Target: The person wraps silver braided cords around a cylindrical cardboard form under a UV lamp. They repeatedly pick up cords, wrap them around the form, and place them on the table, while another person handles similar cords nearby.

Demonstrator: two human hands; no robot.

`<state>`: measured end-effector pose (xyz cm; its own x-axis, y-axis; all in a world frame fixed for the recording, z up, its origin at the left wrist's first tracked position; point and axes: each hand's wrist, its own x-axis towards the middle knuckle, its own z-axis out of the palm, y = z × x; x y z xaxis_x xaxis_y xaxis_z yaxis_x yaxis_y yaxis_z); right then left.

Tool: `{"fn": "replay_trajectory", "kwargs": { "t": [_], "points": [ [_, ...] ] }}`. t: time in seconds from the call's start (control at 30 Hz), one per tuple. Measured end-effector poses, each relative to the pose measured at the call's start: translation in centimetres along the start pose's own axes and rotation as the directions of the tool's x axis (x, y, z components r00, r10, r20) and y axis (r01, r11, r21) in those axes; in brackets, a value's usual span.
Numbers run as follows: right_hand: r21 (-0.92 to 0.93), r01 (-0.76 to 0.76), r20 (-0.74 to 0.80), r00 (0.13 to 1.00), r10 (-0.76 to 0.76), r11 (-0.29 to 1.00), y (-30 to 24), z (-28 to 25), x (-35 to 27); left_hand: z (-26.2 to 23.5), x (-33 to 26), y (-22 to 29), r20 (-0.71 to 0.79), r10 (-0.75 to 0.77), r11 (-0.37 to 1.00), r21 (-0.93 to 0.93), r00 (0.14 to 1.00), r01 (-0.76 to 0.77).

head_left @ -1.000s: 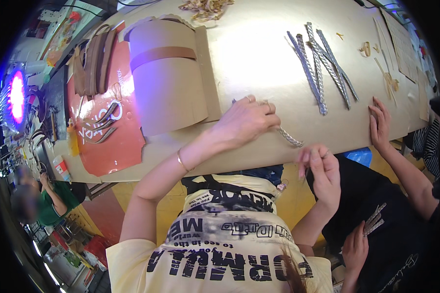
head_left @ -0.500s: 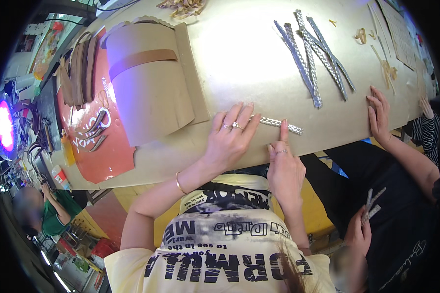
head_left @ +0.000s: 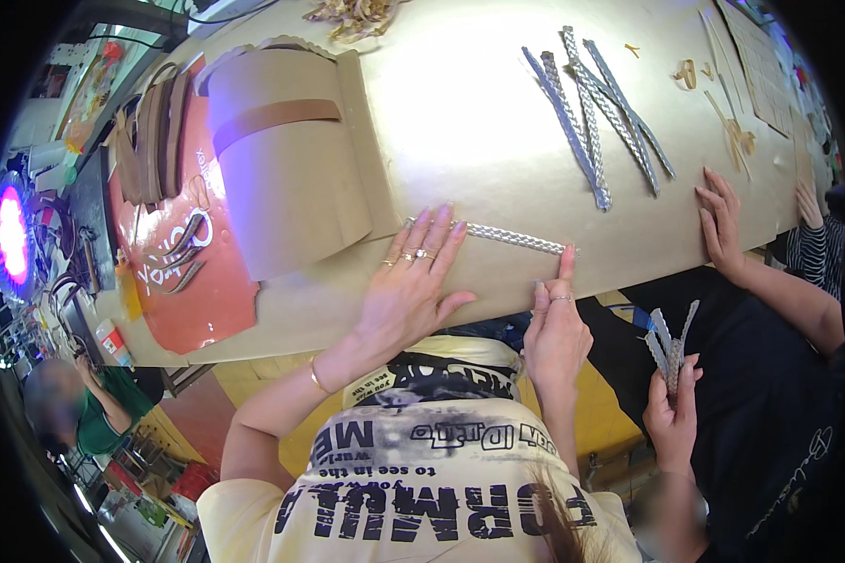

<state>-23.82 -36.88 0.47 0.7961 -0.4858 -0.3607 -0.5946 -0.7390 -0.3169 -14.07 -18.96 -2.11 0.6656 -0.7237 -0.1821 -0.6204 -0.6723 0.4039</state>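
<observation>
Head cam's showing the left hand (head_left: pixel 411 272) resting spread fingers on one end of a flat, silvery-white braided strap (head_left: pixel 512 235), while the right hand (head_left: pixel 554 333) is touching the other end, index straight, others curled. Strap's lying on a shiny tan tabletop (head_left: pixel 634 239), near its edge.

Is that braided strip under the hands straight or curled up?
Straight, where visible: the braided strip runs uncurled across the table from left hand to right hand.
</observation>
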Motion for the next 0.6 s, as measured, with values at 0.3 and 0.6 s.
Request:
{"fn": "replay_trajectory", "kwargs": {
  "t": [0.3,0.6],
  "points": [
    [0.018,-0.016,-0.063,0.998,0.017,1.0,-0.4,0.2,-0.1,0.3,2.7,0.0,-0.12,0.045,0.998,-0.044,0.992,-0.051],
    [0.034,0.237,-0.331,0.919,-0.213,0.971,-2.3,-4.1,0.8,1.8,1.4,0.7,-0.169,0.019,0.998,-0.059,0.985,-0.03]
  ]
}}
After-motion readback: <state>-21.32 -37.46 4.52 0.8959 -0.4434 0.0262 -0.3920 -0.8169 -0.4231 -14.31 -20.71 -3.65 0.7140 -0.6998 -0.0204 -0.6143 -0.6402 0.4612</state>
